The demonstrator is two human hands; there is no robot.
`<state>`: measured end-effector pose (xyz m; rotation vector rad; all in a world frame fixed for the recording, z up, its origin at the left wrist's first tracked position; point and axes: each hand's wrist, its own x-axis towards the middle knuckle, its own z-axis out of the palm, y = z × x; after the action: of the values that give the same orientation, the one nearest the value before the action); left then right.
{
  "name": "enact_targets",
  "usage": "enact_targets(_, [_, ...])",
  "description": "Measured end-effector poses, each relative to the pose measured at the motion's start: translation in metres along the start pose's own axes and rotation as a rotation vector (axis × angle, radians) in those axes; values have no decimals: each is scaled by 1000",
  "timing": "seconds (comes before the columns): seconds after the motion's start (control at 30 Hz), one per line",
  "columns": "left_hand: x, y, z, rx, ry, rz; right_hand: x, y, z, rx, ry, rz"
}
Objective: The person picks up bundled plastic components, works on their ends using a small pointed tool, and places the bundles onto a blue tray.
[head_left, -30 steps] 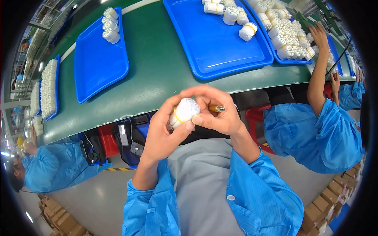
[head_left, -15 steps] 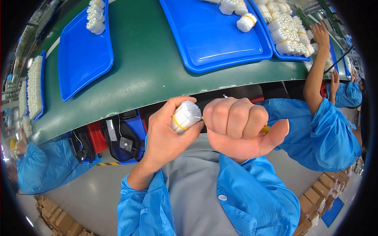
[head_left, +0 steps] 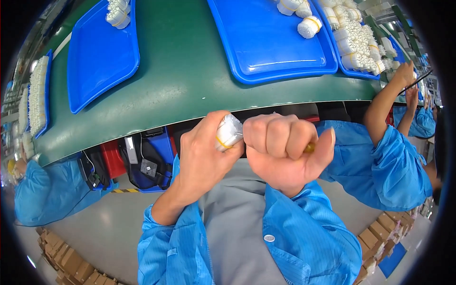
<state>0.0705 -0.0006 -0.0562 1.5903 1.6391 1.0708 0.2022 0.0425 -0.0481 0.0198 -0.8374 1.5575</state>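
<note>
My left hand (head_left: 202,149) is wrapped round a bundle of white plastic pieces (head_left: 229,133), bound with a yellow rubber band. The bundle's end tilts toward my right hand. Closed in a fist, my right hand (head_left: 285,149) sits close beside that end, its thumb sticking out. A yellow handle end (head_left: 310,147) shows inside the fist; the rest of this tool is hidden by my fingers. Both hands are in front of the table's near edge, above my lap.
On the green table (head_left: 171,61) lie a blue tray (head_left: 102,61) with banded white bundles and a larger blue tray (head_left: 275,52) with more. Another tray heaped with white bundles (head_left: 354,42) stands at right, near a co-worker's arm (head_left: 384,107). Bags (head_left: 142,159) hang under the table.
The bundle in my left hand has tilted, and both hands have shifted slightly. A thin metal tip seen between them earlier is now hidden. The co-worker's hand at right has moved lower and rightward.
</note>
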Motion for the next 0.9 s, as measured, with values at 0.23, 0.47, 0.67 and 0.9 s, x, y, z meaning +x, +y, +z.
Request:
enact_targets(0.23, [-1, -11, 3, -174, -23, -69, 10, 5, -9, 176, 120, 180])
enact_targets(0.47, [-4, -6, -13, -631, -214, -368, 4, -10, -4, 30, 51, 59])
enact_targets(0.67, [-9, -7, -6, -566, -196, -281, -2, -3, -5, 66, -35, 46])
enact_targets(0.9, [-10, -6, -4, -510, -191, -291, -5, 0, -7, 56, -40, 52])
